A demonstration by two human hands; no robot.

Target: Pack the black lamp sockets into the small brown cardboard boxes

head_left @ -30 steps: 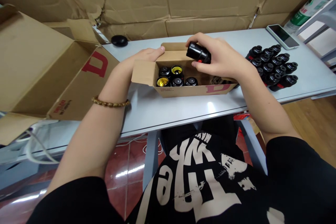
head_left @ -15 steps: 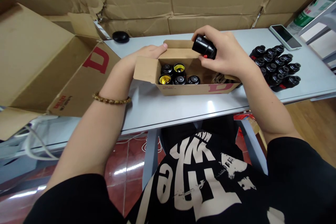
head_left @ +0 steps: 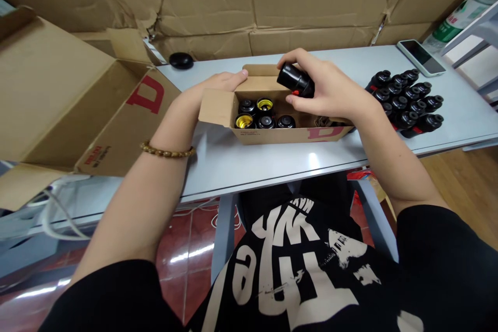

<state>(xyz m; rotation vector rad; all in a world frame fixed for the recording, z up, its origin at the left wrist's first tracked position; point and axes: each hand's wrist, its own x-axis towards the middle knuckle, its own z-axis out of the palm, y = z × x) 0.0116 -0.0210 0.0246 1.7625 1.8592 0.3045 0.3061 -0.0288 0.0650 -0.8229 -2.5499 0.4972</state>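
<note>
At upper centre, the right hand (head_left: 330, 85) pinches a tilted black cylinder (head_left: 294, 79) between thumb and fingers over the small cardboard box (head_left: 272, 136). The left hand (head_left: 220, 83) is at its rear left; I cannot tell its grip. Steadying the box and clearing its rim seem wise.

And down comes the right hand (head_left: 330, 85), dipping from where it was half a second ago, bringing the black cylinder (head_left: 296, 81) lower over the small box (head_left: 282, 136). It's a slight slide leftward too, nearer the yellow-lined pieces (head_left: 254, 114), and the hand now covers more of the crumpled paper (head_left: 322, 121) in the box!
</note>
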